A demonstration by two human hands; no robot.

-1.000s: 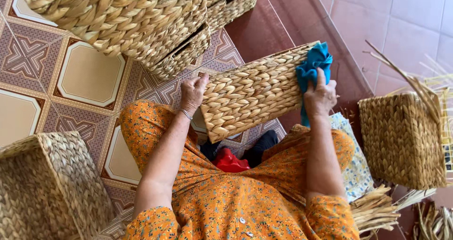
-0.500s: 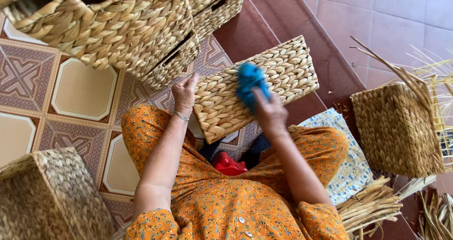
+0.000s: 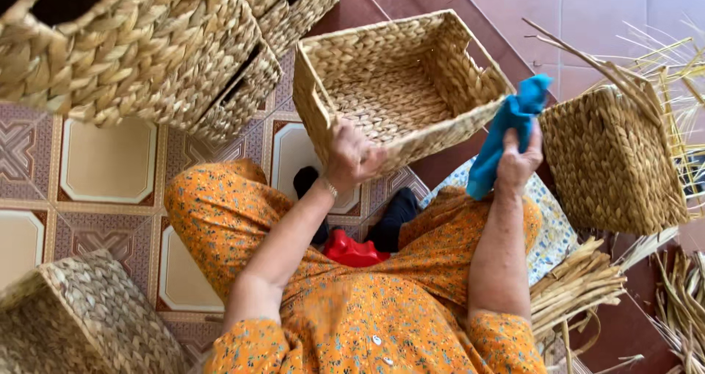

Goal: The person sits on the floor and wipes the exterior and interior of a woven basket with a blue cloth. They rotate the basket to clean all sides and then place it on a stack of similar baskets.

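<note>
Left hand (image 3: 352,157) grips the near rim of the woven basket (image 3: 393,87) at frame centre; right hand (image 3: 518,161) is closed around a blue cloth (image 3: 507,135). The basket looks light, stiff and rough, best held by its rim; the cloth is soft.

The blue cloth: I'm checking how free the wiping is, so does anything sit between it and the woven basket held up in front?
Nothing visible does. The blue cloth, held in the right hand, lies right against the woven basket at its near right corner, while the left hand grips the front rim.

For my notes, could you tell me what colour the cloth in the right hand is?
Bright blue; the cloth shows clearly in the head view.
</note>
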